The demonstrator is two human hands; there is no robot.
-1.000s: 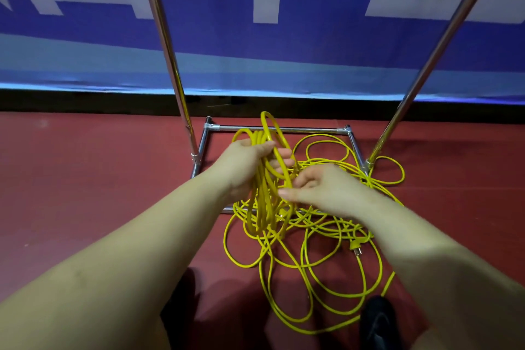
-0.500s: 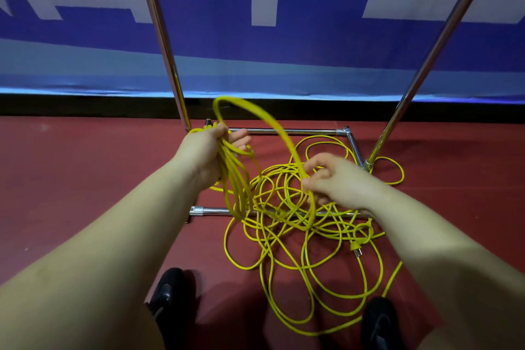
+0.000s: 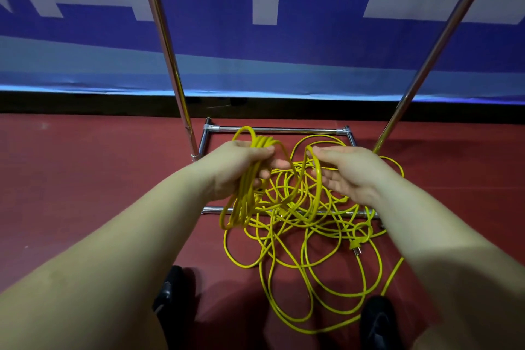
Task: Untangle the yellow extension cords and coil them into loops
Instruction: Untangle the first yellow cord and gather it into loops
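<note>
Left hand (image 3: 241,163) gripping coiled yellow cords (image 3: 244,193), frame centre; right hand (image 3: 346,172) fingers relaxed, a strand draped over. Loose tangle (image 3: 306,236) lying across chrome rack base (image 3: 278,130), lower centre; black shoes (image 3: 376,321) at bottom edge

We observe smooth, glossy yellow plastic sheathing on the cords (image 3: 287,239), polished chrome metal on the rack frame (image 3: 279,130), and a matt red floor (image 3: 85,179).

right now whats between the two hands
In the head view, one arched strand of yellow cord spans from the bundle held in the left hand to the right hand; behind it lies the tangled pile on the red floor.
</note>
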